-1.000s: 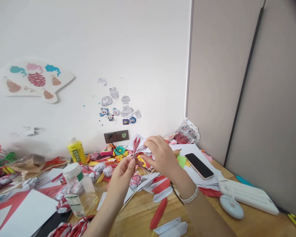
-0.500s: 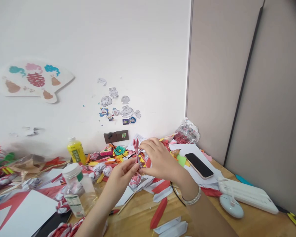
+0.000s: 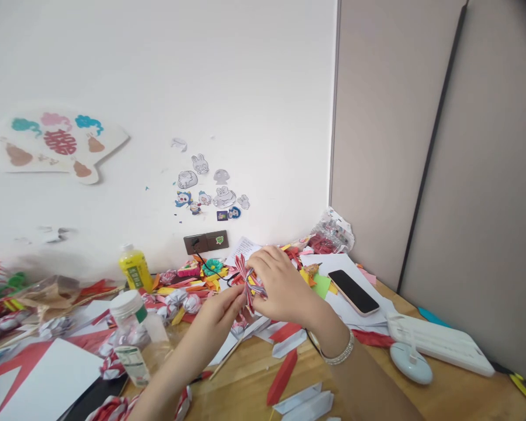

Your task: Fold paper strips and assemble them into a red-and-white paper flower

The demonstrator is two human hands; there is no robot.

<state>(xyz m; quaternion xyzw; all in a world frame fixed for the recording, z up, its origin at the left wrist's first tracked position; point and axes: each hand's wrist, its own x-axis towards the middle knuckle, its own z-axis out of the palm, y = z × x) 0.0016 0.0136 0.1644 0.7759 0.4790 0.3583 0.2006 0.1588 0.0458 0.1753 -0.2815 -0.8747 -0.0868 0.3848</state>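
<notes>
Since it looks like thin pleated paper, the red-and-white folded piece (image 3: 248, 287) above the bench (image 3: 236, 383) should be light and easily creased; left hand (image 3: 221, 310) and right hand (image 3: 283, 286) both pinch it, its gathered middle seeming the safest hold.

Red and white stripes run along the folded paper (image 3: 248, 285). The bottle (image 3: 135, 270) is yellow with a white cap (image 3: 127, 248). A flower (image 3: 212, 267) is teal, a note (image 3: 321, 287) lime green, one strip (image 3: 283, 377) red. The phone (image 3: 353, 292) is black and pale pink at its edge, the mouse (image 3: 407, 365) pale blue, the table (image 3: 241, 389) honey brown. The fan (image 3: 65, 143) is white, patterned in blue, pink, red and brown.
</notes>
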